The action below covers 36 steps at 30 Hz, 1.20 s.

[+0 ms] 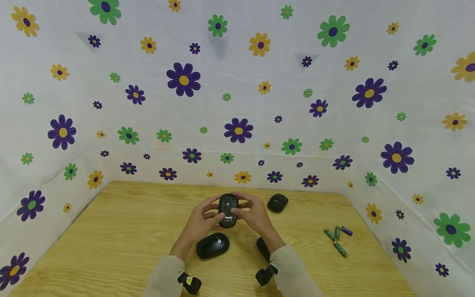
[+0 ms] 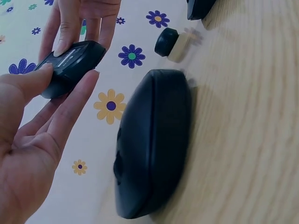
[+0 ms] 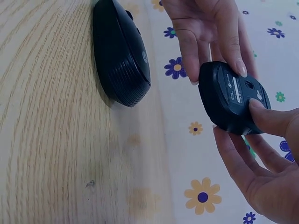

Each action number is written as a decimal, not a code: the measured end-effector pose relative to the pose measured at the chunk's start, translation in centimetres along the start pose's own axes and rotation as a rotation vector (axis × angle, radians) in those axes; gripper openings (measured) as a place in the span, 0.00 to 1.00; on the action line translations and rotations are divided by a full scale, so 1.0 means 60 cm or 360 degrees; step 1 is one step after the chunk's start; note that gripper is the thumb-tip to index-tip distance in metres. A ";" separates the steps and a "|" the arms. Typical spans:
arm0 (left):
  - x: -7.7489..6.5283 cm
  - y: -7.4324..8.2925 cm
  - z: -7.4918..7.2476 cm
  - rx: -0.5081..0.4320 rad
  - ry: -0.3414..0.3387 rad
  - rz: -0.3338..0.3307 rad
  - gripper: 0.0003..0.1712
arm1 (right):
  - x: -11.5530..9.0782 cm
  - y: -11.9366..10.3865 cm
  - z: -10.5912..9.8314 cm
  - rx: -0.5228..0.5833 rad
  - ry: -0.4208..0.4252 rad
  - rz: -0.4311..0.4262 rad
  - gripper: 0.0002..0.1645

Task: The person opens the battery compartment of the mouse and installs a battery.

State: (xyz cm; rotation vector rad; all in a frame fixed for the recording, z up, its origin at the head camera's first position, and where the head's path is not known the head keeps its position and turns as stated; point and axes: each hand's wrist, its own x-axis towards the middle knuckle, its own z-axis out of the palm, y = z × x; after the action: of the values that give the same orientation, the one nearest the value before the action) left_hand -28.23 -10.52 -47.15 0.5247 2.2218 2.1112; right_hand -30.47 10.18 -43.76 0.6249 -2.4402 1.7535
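Note:
Both hands hold a black computer mouse (image 1: 228, 209) up over the table, its underside turned toward the head camera. A white label and a small sensor opening show on that underside in the right wrist view. My left hand (image 1: 199, 222) grips the mouse by its left side, thumb on the underside and fingers behind. From the other side my right hand (image 1: 257, 214) pinches it in the same way, thumb across the bottom face. Just below the left hand, a second black mouse (image 1: 213, 246) lies on the table, and another dark mouse (image 1: 262, 248) is partly hidden under the right forearm.
A further black mouse (image 1: 277, 202) lies toward the back, right of the hands. Several batteries lie loose on the right of the wooden table (image 1: 141, 222), green ones (image 1: 340, 249) and a purple one (image 1: 346, 230). Flower-printed white sheeting (image 1: 208, 111) surrounds the table.

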 end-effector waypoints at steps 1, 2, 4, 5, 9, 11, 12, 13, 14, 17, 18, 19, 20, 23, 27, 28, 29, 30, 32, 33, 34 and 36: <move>-0.001 -0.002 0.001 -0.0012 0.0001 0.0003 0.36 | -0.001 -0.001 0.000 -0.0007 -0.0006 0.0004 0.29; -0.001 -0.003 0.001 -0.0023 0.0004 0.0004 0.36 | -0.001 -0.002 -0.001 -0.0020 -0.0012 -0.0003 0.29; -0.003 -0.006 0.002 -0.0039 0.0007 0.0015 0.35 | -0.002 -0.003 -0.002 -0.0033 -0.0024 -0.0004 0.29; -0.003 -0.007 0.002 -0.0042 0.0007 0.0026 0.35 | -0.003 -0.003 -0.002 -0.0040 -0.0027 -0.0009 0.29; -0.004 -0.008 0.001 -0.0045 0.0006 0.0042 0.35 | -0.003 -0.006 -0.001 -0.0066 -0.0022 -0.0030 0.29; -0.005 -0.007 0.000 -0.0044 0.0001 0.0042 0.35 | -0.003 -0.007 0.000 -0.0088 -0.0014 -0.0040 0.28; -0.005 -0.006 -0.001 -0.0046 0.0001 0.0037 0.35 | -0.003 -0.008 0.001 -0.0101 -0.0009 -0.0046 0.28; -0.005 -0.005 -0.002 -0.0044 0.0002 0.0035 0.35 | -0.002 -0.009 0.002 -0.0110 -0.0006 -0.0054 0.28; -0.005 -0.005 -0.003 -0.0039 0.0007 0.0033 0.35 | -0.002 -0.010 0.003 -0.0119 -0.0003 -0.0064 0.28; -0.004 -0.005 -0.006 -0.0028 0.0014 0.0028 0.34 | -0.001 -0.012 0.005 -0.0132 0.0002 -0.0075 0.28; -0.004 -0.005 -0.006 -0.0023 0.0011 0.0026 0.34 | -0.001 -0.012 0.005 -0.0135 0.0006 -0.0075 0.28; -0.003 -0.005 -0.007 -0.0023 0.0007 0.0027 0.35 | -0.001 -0.012 0.006 -0.0135 0.0010 -0.0077 0.28; -0.003 -0.006 -0.007 -0.0021 0.0001 0.0028 0.35 | -0.001 -0.012 0.006 -0.0136 0.0014 -0.0078 0.28; -0.002 -0.006 -0.007 -0.0030 -0.0015 0.0034 0.35 | -0.003 -0.012 0.006 -0.0125 0.0024 -0.0083 0.29; -0.003 -0.005 -0.008 -0.0034 -0.0015 0.0047 0.35 | -0.002 -0.013 0.006 -0.0127 0.0011 -0.0092 0.29; -0.003 -0.005 -0.008 -0.0031 -0.0014 0.0048 0.35 | -0.002 -0.014 0.006 -0.0131 0.0006 -0.0089 0.29; -0.003 -0.004 -0.009 -0.0029 -0.0015 0.0049 0.35 | -0.002 -0.015 0.005 -0.0135 0.0002 -0.0087 0.29; -0.003 -0.004 -0.009 -0.0027 -0.0015 0.0047 0.35 | -0.001 -0.016 0.005 -0.0141 -0.0001 -0.0084 0.29; -0.003 -0.004 -0.010 -0.0025 -0.0011 0.0040 0.35 | 0.000 -0.017 0.005 -0.0146 -0.0005 -0.0074 0.28; -0.003 -0.005 -0.011 -0.0024 -0.0010 0.0035 0.35 | 0.000 -0.017 0.005 -0.0143 -0.0004 -0.0072 0.28; -0.003 -0.005 -0.011 -0.0023 -0.0010 0.0030 0.35 | 0.000 -0.017 0.005 -0.0137 -0.0003 -0.0070 0.28; -0.002 -0.005 -0.012 -0.0028 -0.0012 0.0021 0.36 | 0.001 -0.016 0.006 -0.0129 0.0002 -0.0070 0.28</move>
State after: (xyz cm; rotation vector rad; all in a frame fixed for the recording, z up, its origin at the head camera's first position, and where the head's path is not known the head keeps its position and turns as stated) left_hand -28.34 -11.26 -47.40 0.5472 2.1994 2.1295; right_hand -30.08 9.56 -43.01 0.6637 -2.4628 1.6295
